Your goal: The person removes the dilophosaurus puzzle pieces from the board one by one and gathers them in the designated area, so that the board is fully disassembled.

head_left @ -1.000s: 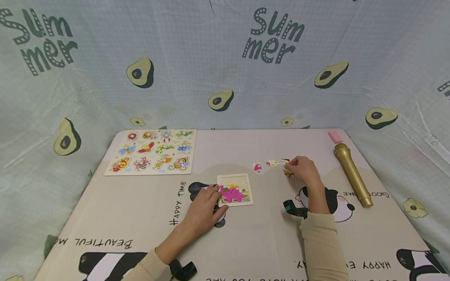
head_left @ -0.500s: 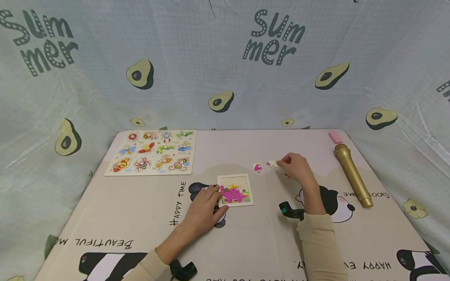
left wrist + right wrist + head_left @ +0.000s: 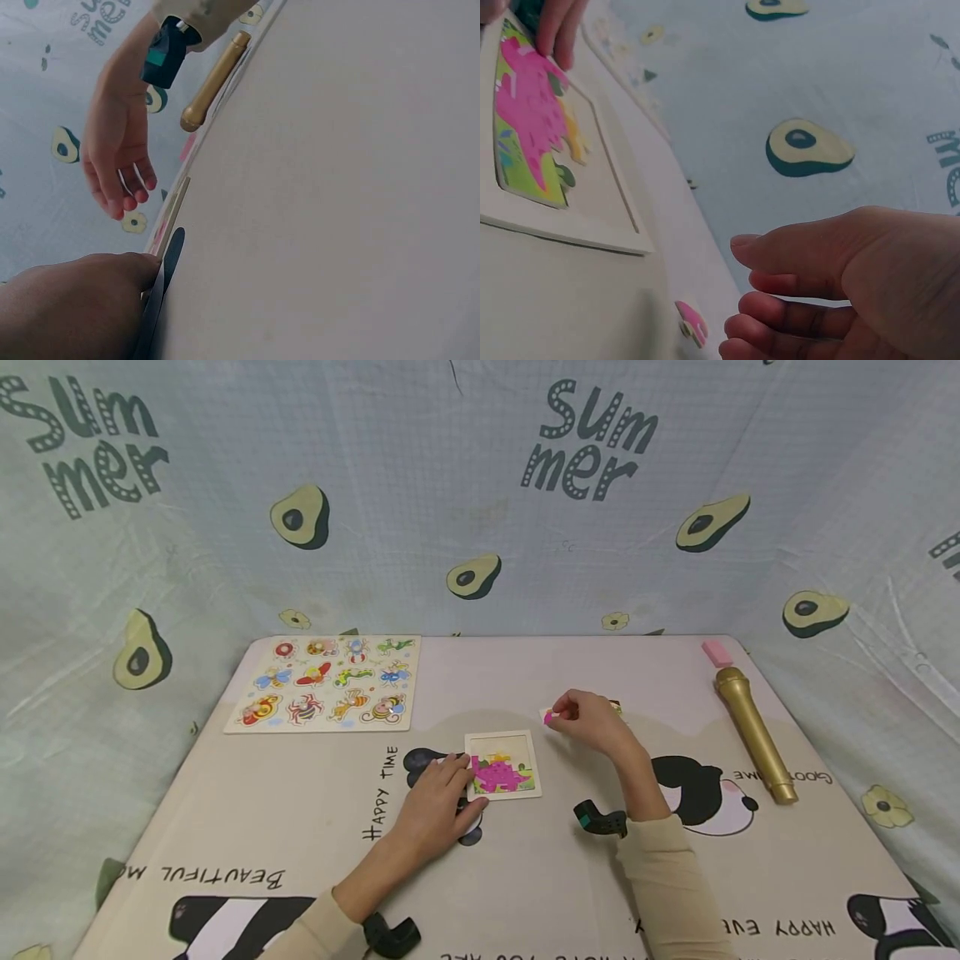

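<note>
My left hand (image 3: 435, 806) rests on the left edge of a small wooden puzzle frame (image 3: 502, 734), fingers extended. Inside the frame lies a partly assembled picture of a pink dinosaur (image 3: 497, 775), with bare wood along its upper part. Just above a loose pink-and-white puzzle piece (image 3: 693, 324) hovers my right hand (image 3: 596, 722). In the right wrist view its fingers are loosely bent, hold nothing and stand apart from that piece. Another loose puzzle piece (image 3: 617, 706) shows behind the right hand, which hides the rest of that area.
A wooden insect puzzle board (image 3: 318, 685) lies at the table's back left. At the right lie a gold microphone-shaped tube (image 3: 755, 735) and a pink block (image 3: 717, 652). A printed curtain (image 3: 397, 485) encloses the back and sides.
My right hand has moved left, from the loose pieces at the right to the pink-and-white piece nearest the frame. The left hand and frame have stayed put.
</note>
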Demonstrator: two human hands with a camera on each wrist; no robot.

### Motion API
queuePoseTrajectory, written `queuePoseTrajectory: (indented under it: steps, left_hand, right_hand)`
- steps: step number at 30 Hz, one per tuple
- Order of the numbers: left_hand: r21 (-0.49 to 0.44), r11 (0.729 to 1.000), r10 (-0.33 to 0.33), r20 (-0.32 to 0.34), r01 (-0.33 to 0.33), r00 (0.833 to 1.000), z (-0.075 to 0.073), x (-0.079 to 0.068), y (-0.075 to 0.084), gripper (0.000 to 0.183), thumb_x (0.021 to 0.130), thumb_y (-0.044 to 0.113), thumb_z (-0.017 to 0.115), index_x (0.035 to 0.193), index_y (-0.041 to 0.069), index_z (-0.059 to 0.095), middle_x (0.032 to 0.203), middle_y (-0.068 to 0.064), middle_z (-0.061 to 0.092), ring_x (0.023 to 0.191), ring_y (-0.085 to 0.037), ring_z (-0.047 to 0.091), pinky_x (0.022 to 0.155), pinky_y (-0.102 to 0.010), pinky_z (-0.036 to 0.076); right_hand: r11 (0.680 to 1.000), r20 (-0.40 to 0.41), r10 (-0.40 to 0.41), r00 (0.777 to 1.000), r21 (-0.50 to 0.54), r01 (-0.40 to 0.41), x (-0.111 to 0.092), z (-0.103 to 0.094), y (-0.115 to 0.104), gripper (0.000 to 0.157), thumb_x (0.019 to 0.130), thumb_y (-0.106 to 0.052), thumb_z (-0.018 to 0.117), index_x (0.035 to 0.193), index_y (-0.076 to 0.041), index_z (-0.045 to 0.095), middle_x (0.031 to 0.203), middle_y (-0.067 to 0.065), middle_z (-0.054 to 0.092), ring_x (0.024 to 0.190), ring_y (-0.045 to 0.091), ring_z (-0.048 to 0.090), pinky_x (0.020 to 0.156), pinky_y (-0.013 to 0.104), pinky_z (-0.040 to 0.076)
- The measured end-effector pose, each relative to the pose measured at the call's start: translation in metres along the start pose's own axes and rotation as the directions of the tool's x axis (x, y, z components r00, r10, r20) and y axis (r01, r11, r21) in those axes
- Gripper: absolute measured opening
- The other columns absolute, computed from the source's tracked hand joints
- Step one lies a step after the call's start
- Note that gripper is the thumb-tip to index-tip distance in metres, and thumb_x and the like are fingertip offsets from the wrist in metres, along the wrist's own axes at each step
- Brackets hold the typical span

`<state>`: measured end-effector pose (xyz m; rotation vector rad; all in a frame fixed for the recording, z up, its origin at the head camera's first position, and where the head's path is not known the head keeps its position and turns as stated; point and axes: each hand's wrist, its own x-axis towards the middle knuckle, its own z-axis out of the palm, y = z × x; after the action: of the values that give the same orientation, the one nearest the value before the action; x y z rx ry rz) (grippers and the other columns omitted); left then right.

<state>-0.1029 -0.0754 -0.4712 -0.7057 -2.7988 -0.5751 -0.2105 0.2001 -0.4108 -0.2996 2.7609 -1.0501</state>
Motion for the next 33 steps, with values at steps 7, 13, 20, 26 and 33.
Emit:
queuePoseTrajectory:
  steps: [7,13,20,26,33]
  left_hand:
    - [0.007,1.000,-0.002,0.005,0.002,1.000,0.000,0.000,0.000,0.052,0.096,0.043,0.063,0.131,0.005,0.062,0.142,-0.014,0.058,0.138,-0.033,0.052,0.117,-0.051,0.039]
    - [-0.005,1.000,-0.010,0.008,0.010,1.000,0.000,-0.001,0.000,0.052,0.096,0.043,0.064,0.135,0.009,0.060,0.143,-0.013,0.058,0.138,-0.034,0.051,0.117,-0.051,0.039]
    - [-0.020,1.000,0.000,0.011,0.000,1.000,-0.001,0.000,0.001,0.043,0.096,0.041,0.065,0.127,0.012,0.066,0.143,-0.014,0.057,0.139,-0.037,0.050,0.117,-0.054,0.038]
    - [-0.019,1.000,0.002,0.013,-0.002,1.000,-0.001,0.000,0.001,0.042,0.096,0.041,0.064,0.127,0.012,0.066,0.144,-0.015,0.057,0.138,-0.037,0.050,0.117,-0.054,0.038]
    - [-0.015,1.000,0.012,0.013,-0.012,1.000,0.000,0.000,0.001,0.042,0.096,0.040,0.064,0.126,0.011,0.067,0.144,-0.013,0.056,0.138,-0.039,0.050,0.116,-0.058,0.038]
  right_hand:
    - [0.999,0.060,-0.054,0.997,-0.004,0.054,0.002,0.013,-0.012,0.027,0.090,-0.019,0.072,0.108,0.001,0.065,0.092,0.009,0.064,0.084,0.019,0.056,0.069,0.025,0.047]
    - [0.997,0.107,-0.078,0.991,0.004,0.078,0.003,0.025,-0.021,0.029,0.088,-0.016,0.074,0.110,0.001,0.066,0.092,0.008,0.064,0.084,0.018,0.056,0.071,0.025,0.048]
    - [0.993,0.166,-0.106,0.980,-0.030,0.113,0.004,0.041,-0.031,0.030,0.086,-0.014,0.077,0.111,-0.001,0.067,0.093,0.007,0.065,0.085,0.017,0.057,0.077,0.027,0.052]
    - [0.990,0.240,-0.101,0.965,-0.067,0.120,0.003,0.051,-0.041,0.035,0.083,-0.015,0.081,0.113,-0.003,0.067,0.095,0.005,0.063,0.087,0.016,0.056,0.081,0.029,0.053]
    - [0.985,0.263,-0.124,0.957,-0.087,0.152,0.000,0.058,-0.048,0.034,0.083,-0.011,0.081,0.113,-0.002,0.068,0.097,0.005,0.064,0.085,0.016,0.056,0.079,0.028,0.054]
